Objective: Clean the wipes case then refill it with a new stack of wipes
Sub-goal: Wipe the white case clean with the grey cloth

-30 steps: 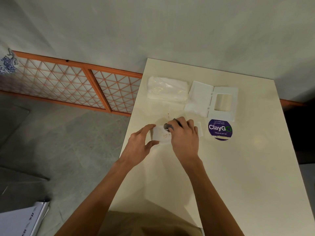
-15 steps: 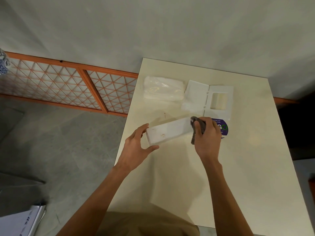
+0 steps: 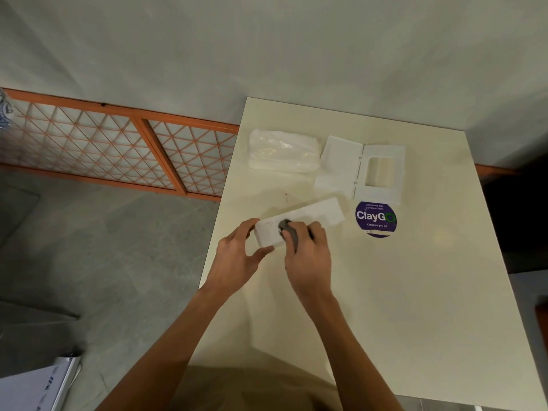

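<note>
Right hand (image 3: 308,256) with cloth (image 3: 289,232) back beside left hand (image 3: 237,259), left gripping case (image 3: 317,215)

On the desk (image 3: 415,292) the wipes case (image 3: 321,213) lies slantwise close to the left edge, its left end nearer than its right. The left hand (image 3: 237,256) holds that left end, thumb on the near side and fingers on the far side. Just right of it the right hand (image 3: 308,256) grips a cloth (image 3: 289,232) and presses it onto the case. Right of the case, a little apart, a sticker (image 3: 376,218) lies on the desk. Behind the sticker the lid (image 3: 341,170) lies opened flat. The pack of wipes (image 3: 283,151) lies just left of the lid, at the desk's far left. Left of the desk, a lattice panel (image 3: 118,149) runs along the foot of the wall
</note>
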